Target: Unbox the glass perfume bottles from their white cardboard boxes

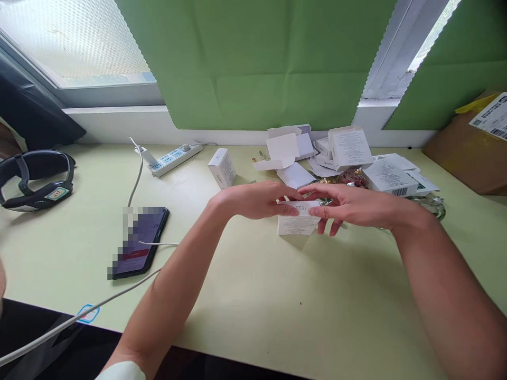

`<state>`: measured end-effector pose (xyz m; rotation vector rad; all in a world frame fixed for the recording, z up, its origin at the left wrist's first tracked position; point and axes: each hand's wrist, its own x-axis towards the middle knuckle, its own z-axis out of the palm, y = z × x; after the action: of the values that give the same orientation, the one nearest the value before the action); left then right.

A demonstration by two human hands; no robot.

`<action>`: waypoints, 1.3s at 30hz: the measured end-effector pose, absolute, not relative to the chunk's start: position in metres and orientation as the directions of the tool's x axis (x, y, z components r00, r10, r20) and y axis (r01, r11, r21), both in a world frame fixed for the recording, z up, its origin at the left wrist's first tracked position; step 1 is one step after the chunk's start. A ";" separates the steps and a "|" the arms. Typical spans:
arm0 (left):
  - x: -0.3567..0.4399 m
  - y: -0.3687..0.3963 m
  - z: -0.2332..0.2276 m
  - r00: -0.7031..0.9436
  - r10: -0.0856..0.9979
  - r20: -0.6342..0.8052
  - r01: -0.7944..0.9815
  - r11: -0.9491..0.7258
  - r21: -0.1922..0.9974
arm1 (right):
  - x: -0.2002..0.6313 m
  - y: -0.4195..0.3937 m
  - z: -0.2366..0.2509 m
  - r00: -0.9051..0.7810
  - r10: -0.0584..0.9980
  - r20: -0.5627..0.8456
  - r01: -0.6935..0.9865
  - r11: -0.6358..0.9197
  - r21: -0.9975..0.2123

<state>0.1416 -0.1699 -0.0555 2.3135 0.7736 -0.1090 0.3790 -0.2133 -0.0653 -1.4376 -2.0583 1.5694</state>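
A small white printed carton [298, 227] stands on the pale table, with both hands around its top. My left hand [269, 200] comes in from the left, its thumb resting on the top face and its fingers reaching behind. From the other side my right hand [343, 203] lays its thumb on the top near the right edge, while some of its fingers curl down by the right side. The back of the carton is hidden by the hands. Just behind the hands lies a pile of white cartons [350, 149], some of them opened or flattened.
Another white carton [222, 169] stands left of the hands. Farther left are a power strip [176, 159], a phone [140, 243], a trailing white cable [114, 298] and a black headband-like device [37, 179]. Clear glass [438, 207] and a brown cardboard box [469, 148] are at right.
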 end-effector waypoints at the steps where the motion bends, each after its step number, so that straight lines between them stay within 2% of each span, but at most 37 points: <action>1: 0.141 -0.170 -0.055 0.814 0.508 -0.282 0.567 -0.591 0.574 | 0.379 -0.213 -0.065 -0.512 0.768 -0.386 0.584 -0.019 -0.811; 6: 0.140 -0.171 -0.054 0.816 0.512 -0.268 0.564 -0.603 0.565 | 0.379 -0.214 -0.064 -0.486 0.786 -0.381 0.616 -0.001 -0.788; 15: 0.143 -0.173 -0.053 0.806 0.515 -0.293 0.581 -0.593 0.557 | 0.374 -0.216 -0.066 -0.530 0.760 -0.375 0.601 0.024 -0.799; 25: 0.144 -0.171 -0.058 0.799 0.525 -0.292 0.589 -0.589 0.553 | 0.373 -0.212 -0.069 -0.541 0.723 -0.429 0.535 -0.098 -0.839; 39: 0.146 -0.172 -0.058 0.809 0.519 -0.276 0.577 -0.612 0.541 | 0.371 -0.212 -0.070 -0.528 0.729 -0.437 0.525 -0.124 -0.842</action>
<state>0.1461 -0.1718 -0.0585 2.3599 0.8049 -0.1208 0.3712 -0.2119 -0.0703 -1.4227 -1.9527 1.7194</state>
